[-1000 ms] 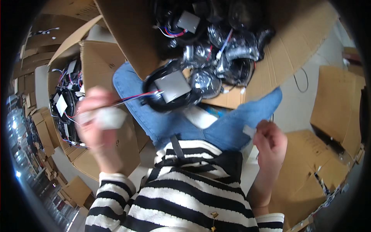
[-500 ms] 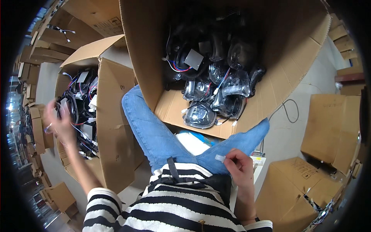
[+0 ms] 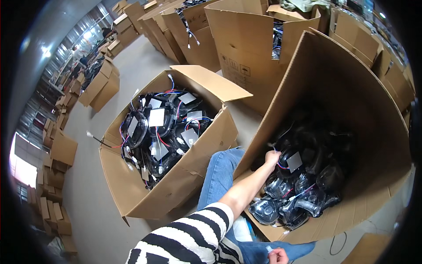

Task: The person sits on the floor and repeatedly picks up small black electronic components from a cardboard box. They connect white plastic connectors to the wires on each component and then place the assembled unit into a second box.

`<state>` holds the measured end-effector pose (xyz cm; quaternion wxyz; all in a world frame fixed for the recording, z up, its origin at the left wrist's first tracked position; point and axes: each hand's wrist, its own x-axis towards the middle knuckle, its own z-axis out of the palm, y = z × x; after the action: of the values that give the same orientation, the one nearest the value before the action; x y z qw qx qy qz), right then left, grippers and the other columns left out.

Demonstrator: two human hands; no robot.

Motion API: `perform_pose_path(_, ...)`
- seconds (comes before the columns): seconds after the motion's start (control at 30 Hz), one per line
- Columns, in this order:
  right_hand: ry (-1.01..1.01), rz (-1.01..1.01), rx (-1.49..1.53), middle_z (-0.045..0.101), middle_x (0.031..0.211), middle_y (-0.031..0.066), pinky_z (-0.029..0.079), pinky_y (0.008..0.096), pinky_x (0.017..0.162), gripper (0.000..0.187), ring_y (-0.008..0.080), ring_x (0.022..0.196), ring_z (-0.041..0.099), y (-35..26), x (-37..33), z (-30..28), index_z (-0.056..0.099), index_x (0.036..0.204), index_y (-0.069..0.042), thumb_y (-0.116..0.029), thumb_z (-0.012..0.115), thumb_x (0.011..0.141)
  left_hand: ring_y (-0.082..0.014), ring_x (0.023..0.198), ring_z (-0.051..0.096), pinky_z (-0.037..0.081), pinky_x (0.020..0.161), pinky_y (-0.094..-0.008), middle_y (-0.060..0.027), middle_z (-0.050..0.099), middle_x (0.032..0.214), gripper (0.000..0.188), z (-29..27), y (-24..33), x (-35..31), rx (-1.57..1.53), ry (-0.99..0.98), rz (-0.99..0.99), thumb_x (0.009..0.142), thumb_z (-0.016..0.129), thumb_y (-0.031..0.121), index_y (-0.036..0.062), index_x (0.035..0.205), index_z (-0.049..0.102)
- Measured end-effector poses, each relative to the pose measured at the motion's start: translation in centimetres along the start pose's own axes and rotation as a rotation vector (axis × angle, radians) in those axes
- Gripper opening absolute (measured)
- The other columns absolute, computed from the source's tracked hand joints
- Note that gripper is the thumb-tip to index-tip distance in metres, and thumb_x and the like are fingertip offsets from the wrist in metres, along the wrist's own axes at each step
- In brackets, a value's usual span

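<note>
My left hand (image 3: 272, 157) reaches into the tall cardboard box (image 3: 347, 229) and is closed round the wires of a black lamp (image 3: 285, 159) with a pale square label. Small connector ends poke out above the fingers. Around it lie several more lamps with clear lenses (image 3: 264, 211), partly in shadow. Low in the view, over my knee, my right hand (image 3: 278, 257) pinches a small translucent whitish plastic piece (image 3: 269, 249). On the left, an open carton (image 3: 176, 193) holds several black lamps (image 3: 160, 121) with pale labels, coloured wires and white connectors.
Large cartons (image 3: 241, 48) stand behind, some with wires hanging out. Stacked boxes (image 3: 57, 176) line the far left side, and another lamp-filled carton (image 3: 101, 86) stands on the floor. One loose wire (image 3: 101, 140) sticks out over the left carton's edge. A dark cable (image 3: 338, 246) lies at lower right.
The view has swung left. My left hand has left the carton on the left and now grips wires in the tall box. My right hand still pinches the small plastic piece.
</note>
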<state>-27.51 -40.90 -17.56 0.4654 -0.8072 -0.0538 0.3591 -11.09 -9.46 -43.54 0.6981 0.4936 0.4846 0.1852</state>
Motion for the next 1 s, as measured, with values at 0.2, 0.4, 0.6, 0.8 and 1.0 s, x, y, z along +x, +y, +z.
perform_pose_path(0.2, -0.026, -0.081, 0.094, 0.053, 0.074, 0.005, 0.039, 0.0248, 0.065, 0.004, 0.0135, 0.068, 0.046, -0.7, 1.1, 0.3, 0.053, 0.073, -0.002, -0.003, 0.057, 0.075, -0.0137, 0.061, 0.055, 0.044, 0.056, -0.0248, -0.0062, 0.056, 0.066, 0.017, 3.2, 7.1, -8.2, -0.225, -0.167, 0.298, 0.084, 0.042, 0.012, -0.0003, 0.079, 0.053)
perform_pose_path(0.4, -0.066, -0.106, -0.043, 0.052, 0.068, 0.0053, 0.039, 0.0261, 0.062, 0.009, 0.0144, 0.065, 0.046, -2.1, 1.2, 0.3, 0.053, 0.069, -0.002, -0.006, 0.06, 0.074, -0.0113, 0.073, 0.048, 0.039, 0.068, -0.0251, -0.0034, 0.05, 0.073, 0.032, 1.4, 12.5, -16.8, 0.039, -0.567, 0.482, 0.09, 0.036, 0.026, -0.0016, 0.105, 0.043)
perform_pose_path(0.6, -0.075, -0.2, -0.088, 0.053, 0.069, 0.0056, 0.039, 0.0262, 0.062, 0.006, 0.0144, 0.066, 0.047, -1.4, 0.8, 0.3, 0.054, 0.072, -0.002, -0.006, 0.057, 0.075, -0.0195, 0.075, 0.046, 0.038, 0.069, -0.0301, -0.0103, 0.045, 0.082, 0.029, -2.8, 15.0, -21.5, 0.186, -0.569, 0.866, 0.089, 0.034, 0.02, -0.0003, 0.109, 0.039)
perform_pose_path(0.8, -0.103, -0.169, -0.069, 0.055, 0.073, 0.0068, 0.04, 0.0253, 0.066, 0.003, 0.0138, 0.069, 0.048, -0.9, 0.3, -0.1, 0.055, 0.077, -0.001, -0.004, 0.055, 0.077, -0.0184, 0.066, 0.049, 0.039, 0.062, -0.0289, -0.0077, 0.052, 0.076, 0.024, -7.2, 14.7, -24.8, 0.24, -0.887, 0.648, 0.089, 0.034, 0.018, -0.0001, 0.096, 0.048)
perform_pose_path(1.0, -0.12, -0.152, -0.074, 0.055, 0.075, 0.0056, 0.041, 0.0235, 0.065, 0.002, 0.0121, 0.069, 0.048, -1.4, -0.5, 0.1, 0.056, 0.078, -0.001, -0.003, 0.055, 0.078, -0.0166, 0.062, 0.052, 0.039, 0.056, -0.0288, -0.0056, 0.054, 0.067, 0.02, -9.8, 12.3, -26.2, 0.362, -0.954, 0.563, 0.088, 0.037, 0.017, 0.0016, 0.089, 0.05)
